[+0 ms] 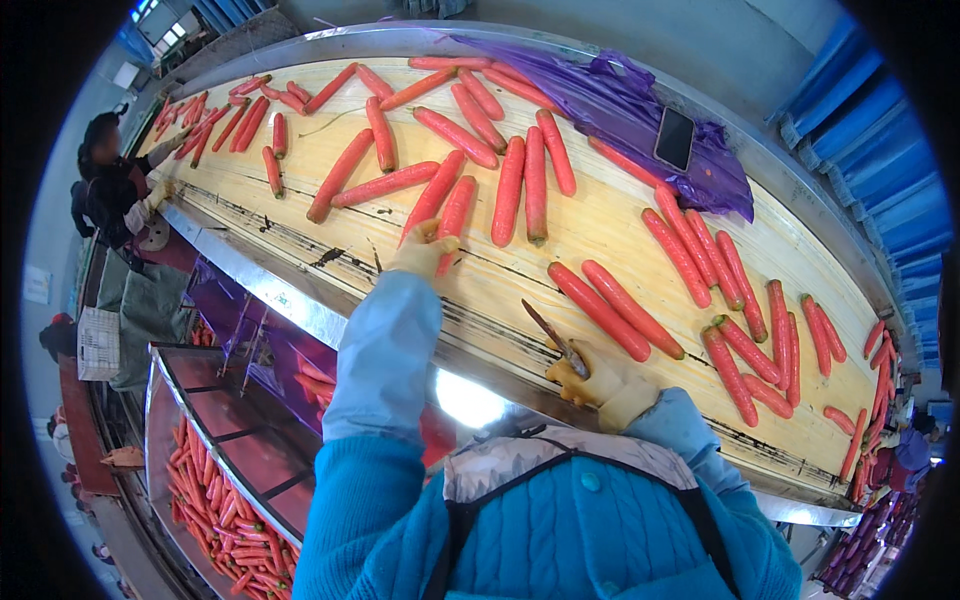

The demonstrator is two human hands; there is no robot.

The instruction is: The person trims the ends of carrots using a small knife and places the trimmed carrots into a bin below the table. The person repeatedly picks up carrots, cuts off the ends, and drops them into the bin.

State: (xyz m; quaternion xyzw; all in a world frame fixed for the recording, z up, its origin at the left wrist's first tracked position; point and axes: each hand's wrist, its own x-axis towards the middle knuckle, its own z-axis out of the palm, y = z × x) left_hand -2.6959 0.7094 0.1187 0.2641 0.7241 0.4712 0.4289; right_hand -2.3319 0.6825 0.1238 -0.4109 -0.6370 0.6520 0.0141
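My left hand [421, 249], in a pale rubber glove, is on a red carrot [457, 204] lying on the wooden tabletop, with the thumb across its lower part. A second carrot [435, 193] lies against the fingers on the left, its lower end partly hidden by the glove. In my right hand [604, 382], also gloved, is a knife [553, 332] with a dark, stained blade pointing up and left. That hand rests near the table's front edge. Two carrots [598, 311] lie side by side just beyond it, apart from the blade.
Many more carrots are spread over the wooden table [600, 225], which has a metal rim. A phone [675, 139] lies on a purple plastic bag [712, 161] at the back. A co-worker [116, 184] stands at the far left. Below left, a metal-framed bin [157, 375] holds carrots.
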